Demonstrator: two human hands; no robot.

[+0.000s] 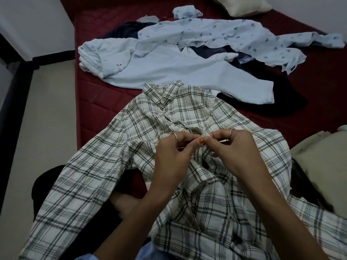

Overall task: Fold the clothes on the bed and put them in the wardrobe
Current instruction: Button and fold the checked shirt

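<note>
Both our left hand and right hand pinch the cream-and-grey plaid cotton shirt placket at six o'clock on the maroon quilted bed; fumbling the button could bunch its front

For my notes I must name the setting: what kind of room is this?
Most likely a bedroom: a red quilted mattress, a pillow at its far end, and shirts such as the plaid shirt spread on it.

Dark red bed: plaid shirt near; pale blue shirts, dark garments far; pillow far right.
</note>
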